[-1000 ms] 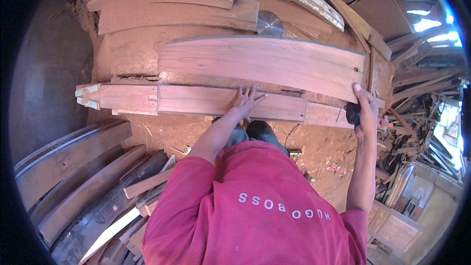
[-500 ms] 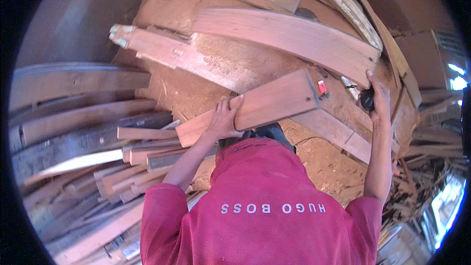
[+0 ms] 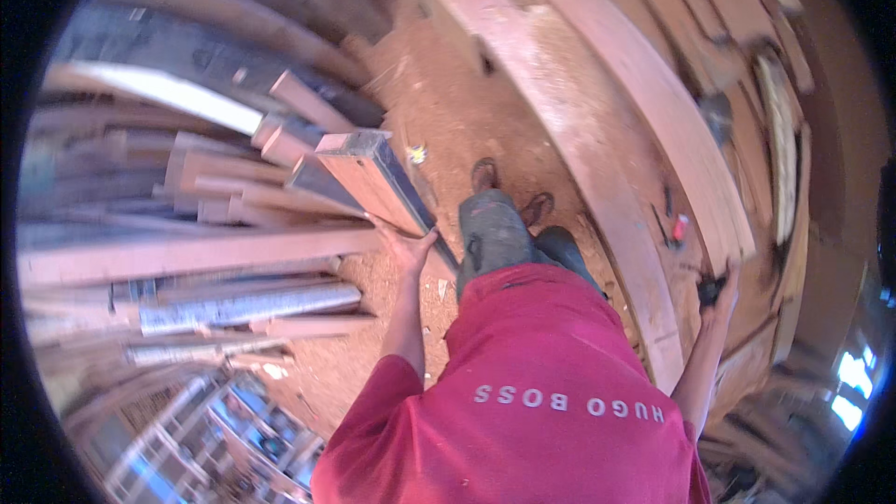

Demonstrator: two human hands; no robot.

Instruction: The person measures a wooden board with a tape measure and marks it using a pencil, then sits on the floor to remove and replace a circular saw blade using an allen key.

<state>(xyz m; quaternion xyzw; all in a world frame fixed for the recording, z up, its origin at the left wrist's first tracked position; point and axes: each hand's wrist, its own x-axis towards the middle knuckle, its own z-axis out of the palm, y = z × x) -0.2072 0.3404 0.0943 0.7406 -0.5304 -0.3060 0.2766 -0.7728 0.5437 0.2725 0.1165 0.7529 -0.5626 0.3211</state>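
My left hand [image 3: 406,245] is closed on one end of a short wooden board [image 3: 369,179], which stands tilted up on the left with its broad brown face and a dark edge showing. To the right, my right hand [image 3: 724,294] is wrapped round a small black object [image 3: 711,289], too dark to name. That hand is at the near end of a long curved-looking plank [image 3: 653,112]; whether it touches the wood I cannot tell. Some of the left fingers are hidden behind the board.
A long pale plank [image 3: 569,145] lies in the middle, beside my sandalled feet. Stacked timber [image 3: 215,182] fills the left side. A small red item [image 3: 680,227] lies near the curved plank. More boards [image 3: 691,0] lie at the far right, and clutter [image 3: 266,429] at the lower left.
My view has turned to the left. The short board has gone from lying across in front of me to standing tilted at the left stack. My right hand keeps the black object.
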